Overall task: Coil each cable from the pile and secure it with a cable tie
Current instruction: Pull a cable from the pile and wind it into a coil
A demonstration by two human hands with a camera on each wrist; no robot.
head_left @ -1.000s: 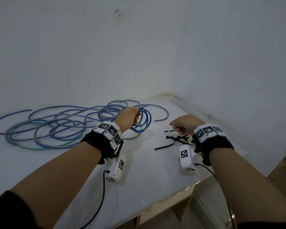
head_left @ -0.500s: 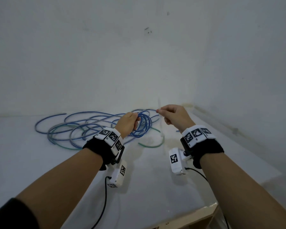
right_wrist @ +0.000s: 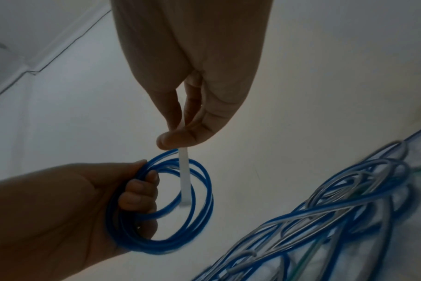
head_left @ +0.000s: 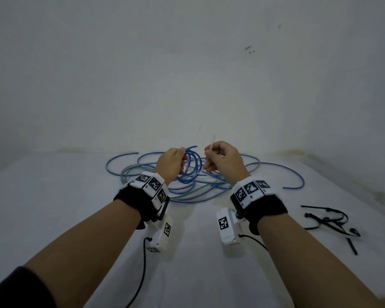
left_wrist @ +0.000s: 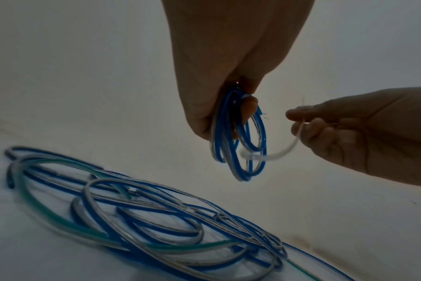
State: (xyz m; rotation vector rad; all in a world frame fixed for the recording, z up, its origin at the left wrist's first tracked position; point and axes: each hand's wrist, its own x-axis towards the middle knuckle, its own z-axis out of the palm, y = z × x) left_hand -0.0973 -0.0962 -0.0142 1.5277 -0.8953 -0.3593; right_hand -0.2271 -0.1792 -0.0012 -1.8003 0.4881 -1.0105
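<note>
My left hand (head_left: 172, 162) grips a small coil of blue cable (head_left: 192, 166) and holds it upright above the table; the coil (left_wrist: 243, 144) (right_wrist: 164, 201) shows in both wrist views. My right hand (head_left: 220, 158) pinches a white cable tie (right_wrist: 184, 178) between thumb and fingers. The tie (left_wrist: 272, 154) hangs down with its free end reaching into the ring of the coil. Behind the hands lies the pile of loose blue and green cables (head_left: 142, 172) (left_wrist: 132, 218) on the white table (head_left: 76, 207).
Several black cable ties (head_left: 333, 221) lie on the table at the right, near its edge. White walls close the table in at the back and right. Black wires trail from the wrist cameras toward me.
My right hand left the black ties with a white tie and came over to the coil. My left hand lifted the coil off the pile. The head view swung left.
</note>
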